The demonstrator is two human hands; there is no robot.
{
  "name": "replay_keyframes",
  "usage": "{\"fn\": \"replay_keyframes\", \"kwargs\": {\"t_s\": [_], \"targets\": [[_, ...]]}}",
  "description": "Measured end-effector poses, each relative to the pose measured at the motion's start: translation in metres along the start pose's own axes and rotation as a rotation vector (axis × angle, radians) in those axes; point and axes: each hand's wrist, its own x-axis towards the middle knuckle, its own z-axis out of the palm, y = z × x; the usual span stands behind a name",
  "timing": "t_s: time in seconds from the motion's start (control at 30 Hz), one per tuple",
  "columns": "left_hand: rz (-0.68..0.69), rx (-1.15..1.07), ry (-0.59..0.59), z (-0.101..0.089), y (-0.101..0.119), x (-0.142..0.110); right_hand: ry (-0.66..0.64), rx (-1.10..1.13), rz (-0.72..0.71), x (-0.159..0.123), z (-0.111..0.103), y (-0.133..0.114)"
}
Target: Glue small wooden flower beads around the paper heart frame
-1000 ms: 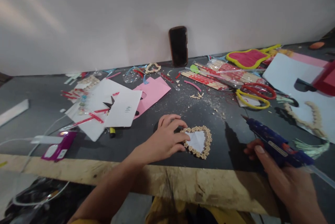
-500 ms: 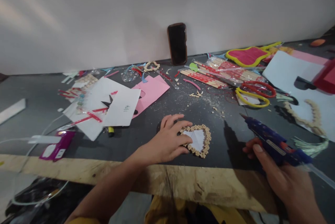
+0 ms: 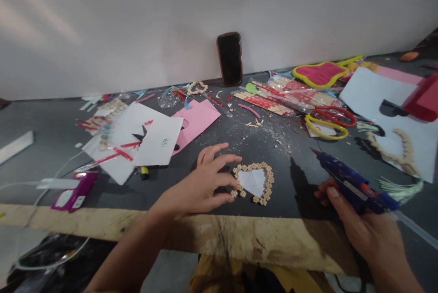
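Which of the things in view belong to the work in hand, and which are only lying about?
Seemingly in use:
Blue glue gun, held in the right hand
Heart-shaped bead outline, at the fingertips of the left hand
White paper inside the outline

Apparently just lying about:
Phone, propped upright
Scissors, red and yellow handles
Pink paper

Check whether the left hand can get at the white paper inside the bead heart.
Likely yes: the left hand is at the left edge of the bead heart, whose white paper lies uncovered.
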Motion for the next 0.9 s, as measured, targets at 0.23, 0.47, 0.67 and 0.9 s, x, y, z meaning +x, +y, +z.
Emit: {"fn": "replay_keyframes", "kwargs": {"t_s": [0.23,0.47,0.67,0.9], "targets": [[-0.049,0.054,-0.088,0.009,-0.001,-0.015,0.015,0.031,0.034,-0.001,0.002,0.013],[-0.062,-0.002,-0.072,0.006,-0.003,-0.023,0.023,0.02,0.011,0.0,0.001,0.005],[-0.232,0.066,0.183,0.015,-0.015,-0.004,0.044,0.051,-0.028,-0.001,0.001,0.002],[-0.296,0.088,0.206,0.033,-0.024,0.009,0.013,0.06,-0.038,-0.001,0.001,0.008]]}}
